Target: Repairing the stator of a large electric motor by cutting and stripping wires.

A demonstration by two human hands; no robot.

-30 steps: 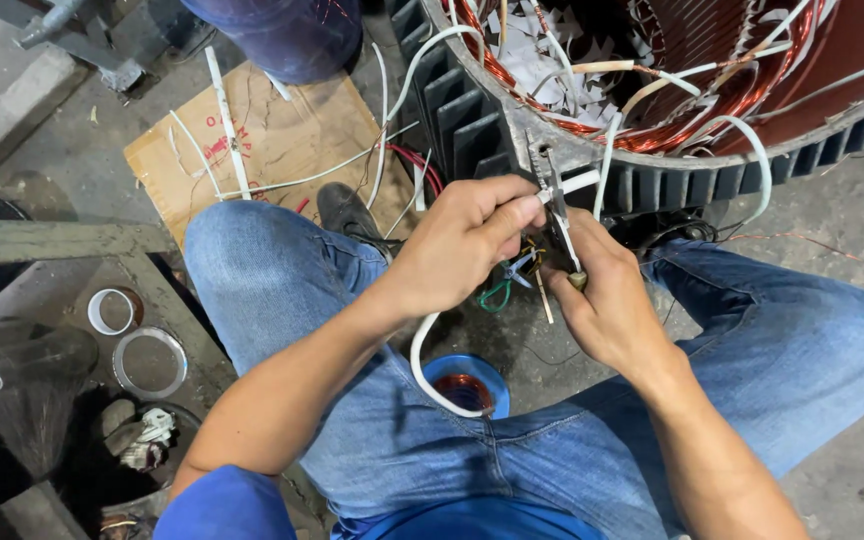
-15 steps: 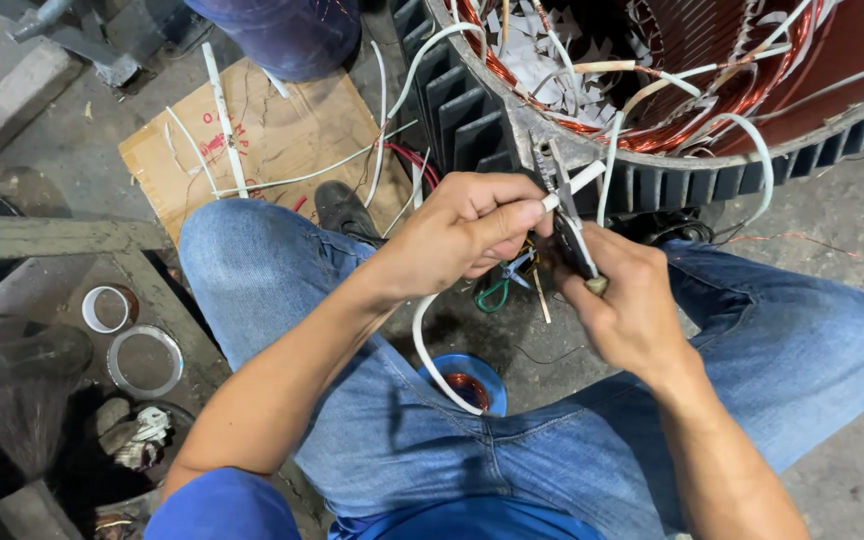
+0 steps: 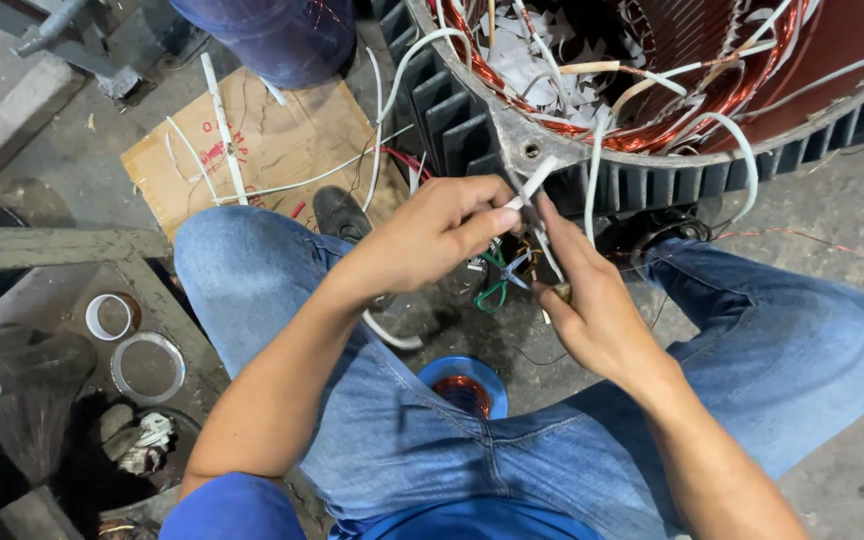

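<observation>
I sit with my knees apart in front of a large motor stator (image 3: 472,120) wound with copper wire (image 3: 682,125). My left hand (image 3: 432,235) pinches a white insulating sleeve (image 3: 534,182) whose end sticks up towards the stator rim. The sleeve's slack loops out below my wrist. My right hand (image 3: 597,305) is closed around a small thin tool (image 3: 544,245), which points up at the sleeve beside my left fingertips. Both hands nearly touch, just below the rim.
A blue spool of copper wire (image 3: 462,385) stands on the floor between my legs. Green-handled scissors (image 3: 497,285) lie under my hands. Cardboard (image 3: 272,140) with white sleeve pieces lies to the left, with another person's leg (image 3: 272,35) behind it. Tape rolls (image 3: 147,365) and a dark bottle (image 3: 12,390) sit at left.
Both hands have risen closer to the stator rim. The sleeve's end now sticks out above my left fingers, and the tool has turned more upright.
</observation>
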